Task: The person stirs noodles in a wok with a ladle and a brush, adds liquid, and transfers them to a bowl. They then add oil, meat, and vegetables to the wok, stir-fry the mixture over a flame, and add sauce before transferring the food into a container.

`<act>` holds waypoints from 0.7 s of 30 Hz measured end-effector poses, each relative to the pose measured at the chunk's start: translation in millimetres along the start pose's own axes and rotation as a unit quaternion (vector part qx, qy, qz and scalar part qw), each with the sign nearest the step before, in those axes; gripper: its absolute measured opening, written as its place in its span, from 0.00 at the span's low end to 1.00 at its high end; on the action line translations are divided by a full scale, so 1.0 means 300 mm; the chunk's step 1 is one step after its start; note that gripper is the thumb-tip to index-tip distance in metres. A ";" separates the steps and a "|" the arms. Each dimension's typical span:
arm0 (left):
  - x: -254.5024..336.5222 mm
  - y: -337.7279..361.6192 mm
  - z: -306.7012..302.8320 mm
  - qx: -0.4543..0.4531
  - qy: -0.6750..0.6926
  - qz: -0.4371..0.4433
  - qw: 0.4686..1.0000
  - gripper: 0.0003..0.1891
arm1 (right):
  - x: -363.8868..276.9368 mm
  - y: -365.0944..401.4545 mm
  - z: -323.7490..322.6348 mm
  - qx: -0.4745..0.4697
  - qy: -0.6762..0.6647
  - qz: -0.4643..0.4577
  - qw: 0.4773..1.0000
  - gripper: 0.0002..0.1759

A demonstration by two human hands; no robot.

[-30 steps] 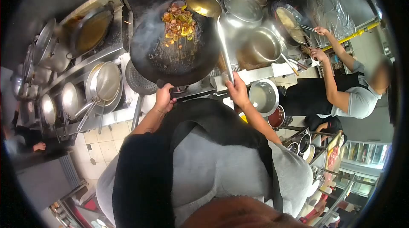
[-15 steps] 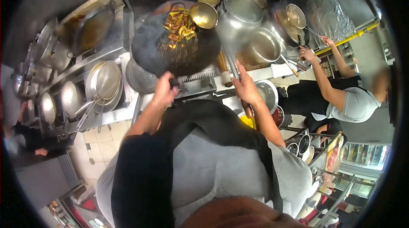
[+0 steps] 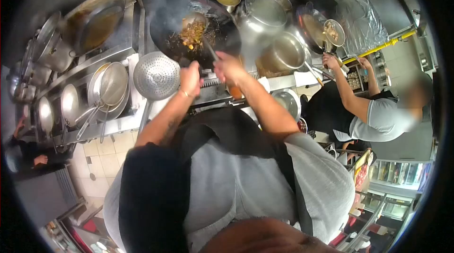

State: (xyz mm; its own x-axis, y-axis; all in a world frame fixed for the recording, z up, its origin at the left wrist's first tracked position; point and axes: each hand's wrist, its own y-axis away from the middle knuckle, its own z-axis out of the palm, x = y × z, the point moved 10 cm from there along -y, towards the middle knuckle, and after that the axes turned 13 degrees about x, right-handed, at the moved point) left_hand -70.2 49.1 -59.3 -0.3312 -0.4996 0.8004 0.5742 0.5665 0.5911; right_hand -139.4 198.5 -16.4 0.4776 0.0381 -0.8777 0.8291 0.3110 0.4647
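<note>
My left hand (image 3: 190,81) is closed around the dark handle at the near side of a black wok (image 3: 223,36). With my right hand (image 3: 228,68) I grip the shaft of a long-handled ladle (image 3: 209,48); its wooden handle end points back toward me. The ladle's bowl is down in the wok, partly hidden among browned pieces of stir-fried food (image 3: 192,38). Smoke or steam rises over the wok's far left side. Left of the wok, close to my left hand, lies a round perforated strainer (image 3: 156,76).
Right of the wok stand a lidded steel pot (image 3: 266,11) and an open pot (image 3: 287,50). Sieves (image 3: 115,85) and a second wok (image 3: 100,28) are at left. A co-worker (image 3: 395,118) at right holds a pan and a long-handled strainer (image 3: 334,33).
The ladle has come down from the wok's right side into the food, my right hand moving left. My left hand and the wok have shifted forward. More smoke shows, and the perforated strainer is more exposed.
</note>
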 end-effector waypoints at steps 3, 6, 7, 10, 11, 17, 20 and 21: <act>-0.026 0.023 -0.030 -0.038 0.058 -0.082 0.994 0.14 | 0.004 0.015 0.048 -0.133 -0.289 0.217 0.923 0.21; -0.069 0.025 -0.083 -0.065 0.090 -0.103 0.988 0.11 | 0.000 0.125 0.022 -0.203 -0.350 0.244 0.881 0.21; -0.048 -0.015 -0.080 -0.062 0.093 -0.102 0.988 0.11 | 0.004 0.148 0.018 -0.229 -0.367 0.236 0.870 0.21; -0.014 -0.032 -0.042 -0.089 0.101 -0.121 0.983 0.11 | 0.032 0.145 0.066 -0.119 -0.225 0.176 0.951 0.32; 0.002 -0.015 -0.042 -0.092 0.105 -0.118 0.983 0.11 | 0.015 0.130 0.068 -0.099 -0.212 0.176 0.956 0.34; 0.046 -0.050 -0.104 -0.067 0.065 -0.124 0.988 0.09 | -0.046 0.135 -0.087 -0.062 -0.165 0.119 0.977 0.35; 0.062 -0.058 -0.097 -0.092 0.056 -0.134 0.985 0.11 | -0.147 0.198 -0.170 -0.005 -0.108 0.117 0.987 0.32; 0.061 -0.090 -0.093 -0.110 0.052 -0.134 0.983 0.11 | -0.151 0.210 -0.207 0.013 -0.096 0.120 0.988 0.29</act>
State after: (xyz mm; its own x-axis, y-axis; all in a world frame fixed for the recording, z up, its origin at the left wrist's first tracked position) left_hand -70.8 6.3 -63.3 -0.4205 -0.6830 0.5973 0.6283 0.2558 0.7347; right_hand -126.9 275.3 45.3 0.7052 -0.0741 -0.7051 0.6916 0.2909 0.6611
